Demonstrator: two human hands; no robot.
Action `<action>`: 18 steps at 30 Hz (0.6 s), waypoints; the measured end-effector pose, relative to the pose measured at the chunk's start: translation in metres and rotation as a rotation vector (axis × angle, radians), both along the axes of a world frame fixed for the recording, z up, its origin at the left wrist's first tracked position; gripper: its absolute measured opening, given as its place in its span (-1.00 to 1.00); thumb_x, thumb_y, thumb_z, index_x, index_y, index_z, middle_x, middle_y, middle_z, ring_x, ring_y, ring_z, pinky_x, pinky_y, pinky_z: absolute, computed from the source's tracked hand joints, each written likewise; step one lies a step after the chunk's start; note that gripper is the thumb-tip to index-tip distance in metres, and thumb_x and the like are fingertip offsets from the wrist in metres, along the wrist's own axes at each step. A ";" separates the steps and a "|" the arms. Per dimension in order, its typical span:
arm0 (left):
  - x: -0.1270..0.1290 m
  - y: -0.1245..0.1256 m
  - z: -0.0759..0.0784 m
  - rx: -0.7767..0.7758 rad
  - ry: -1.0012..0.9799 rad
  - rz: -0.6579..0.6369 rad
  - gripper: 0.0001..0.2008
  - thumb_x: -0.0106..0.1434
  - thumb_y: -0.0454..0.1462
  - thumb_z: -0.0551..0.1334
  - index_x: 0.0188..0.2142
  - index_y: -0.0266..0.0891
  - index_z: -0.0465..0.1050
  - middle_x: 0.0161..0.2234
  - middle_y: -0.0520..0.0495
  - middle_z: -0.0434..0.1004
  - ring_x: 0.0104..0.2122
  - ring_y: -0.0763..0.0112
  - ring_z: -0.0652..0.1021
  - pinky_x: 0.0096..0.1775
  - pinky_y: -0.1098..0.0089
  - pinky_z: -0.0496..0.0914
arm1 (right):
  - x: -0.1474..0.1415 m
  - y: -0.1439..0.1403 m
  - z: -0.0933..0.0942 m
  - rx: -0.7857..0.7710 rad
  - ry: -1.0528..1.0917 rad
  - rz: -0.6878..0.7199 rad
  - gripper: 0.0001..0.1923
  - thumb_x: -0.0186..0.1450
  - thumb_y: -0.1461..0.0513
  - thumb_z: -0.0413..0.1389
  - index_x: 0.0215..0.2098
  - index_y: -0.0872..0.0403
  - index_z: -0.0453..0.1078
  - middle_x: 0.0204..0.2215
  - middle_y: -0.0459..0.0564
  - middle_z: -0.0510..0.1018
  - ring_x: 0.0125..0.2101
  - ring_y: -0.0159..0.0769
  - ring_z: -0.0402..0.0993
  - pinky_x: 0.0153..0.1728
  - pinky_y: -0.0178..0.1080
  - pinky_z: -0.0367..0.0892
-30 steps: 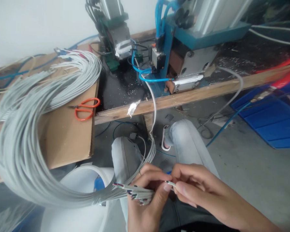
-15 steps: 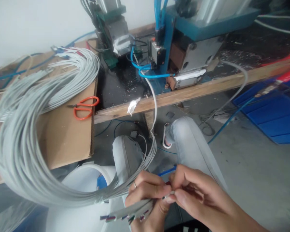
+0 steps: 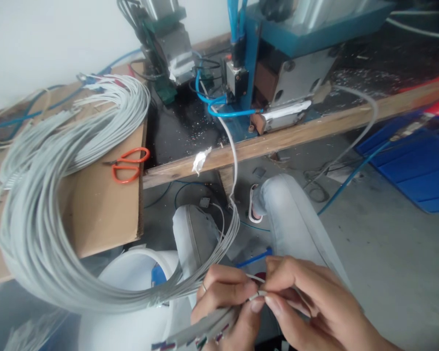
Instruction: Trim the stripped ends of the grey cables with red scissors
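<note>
Wood-edged black bench (image 3: 190, 141); left hand (image 3: 229, 302), right hand (image 3: 307, 292) pinch thin grey plastic cable (image 3: 257, 294); likely light, bendy, grip near end.

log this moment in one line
left grip: closed on grey cable bundle | right grip: pinching single cable end | orange-handled scissors: on cardboard

- Cables (image 3: 36, 234): pale grey
- Wire cores (image 3: 168, 345) at cable ends: purple, green, dark
- Scissor handles (image 3: 126, 174): orange
- Cardboard (image 3: 106, 219): tan
- Bucket (image 3: 131, 326): white, blue piece (image 3: 158, 276) inside
- Jeans (image 3: 290, 209): faded grey-blue
- Bench top (image 3: 185, 139): black, white-speckled
- Bench edge (image 3: 278, 140): wood brown
- Larger press (image 3: 325, 36): teal, silver-grey
- Air hose (image 3: 234, 114): bright blue
- Right-side crate (image 3: 417, 170): blue
- Floor (image 3: 380, 268): grey
- Wall (image 3: 58, 39): white
</note>
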State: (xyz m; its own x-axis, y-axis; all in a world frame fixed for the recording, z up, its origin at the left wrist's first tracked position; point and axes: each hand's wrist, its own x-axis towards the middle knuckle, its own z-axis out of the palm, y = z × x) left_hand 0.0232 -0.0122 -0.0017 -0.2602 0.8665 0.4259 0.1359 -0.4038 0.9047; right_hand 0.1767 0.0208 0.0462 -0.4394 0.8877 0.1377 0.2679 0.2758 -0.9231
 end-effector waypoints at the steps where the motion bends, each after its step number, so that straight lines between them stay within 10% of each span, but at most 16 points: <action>1: 0.001 -0.001 -0.002 0.009 0.003 0.011 -0.97 0.43 -0.25 0.35 -0.17 -0.11 0.55 -0.33 0.13 0.55 -0.45 0.52 0.53 -0.41 0.51 0.46 | -0.001 -0.001 0.000 0.030 0.006 -0.015 -0.84 0.48 0.29 0.07 -0.28 -0.04 0.26 -0.45 -0.22 0.43 -0.48 -0.46 0.43 -0.46 -0.44 0.33; 18: -0.001 -0.003 -0.010 0.008 -0.090 -0.080 -0.90 0.47 -0.21 0.28 -0.14 -0.17 0.55 -0.35 0.06 0.49 -0.48 0.48 0.49 -0.46 0.48 0.38 | -0.010 -0.010 -0.029 0.413 0.029 -0.096 -0.84 0.44 0.39 0.11 -0.04 0.10 0.36 -0.47 -0.12 0.43 -0.47 -0.34 0.35 -0.44 -0.23 0.28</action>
State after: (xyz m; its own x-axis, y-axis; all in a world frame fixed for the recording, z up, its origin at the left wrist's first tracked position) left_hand 0.0221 -0.0149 -0.0121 -0.2280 0.8826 0.4111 0.0217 -0.4176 0.9084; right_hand 0.1666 0.0109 0.0167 -0.3481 0.7920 0.5016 0.2858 0.5992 -0.7478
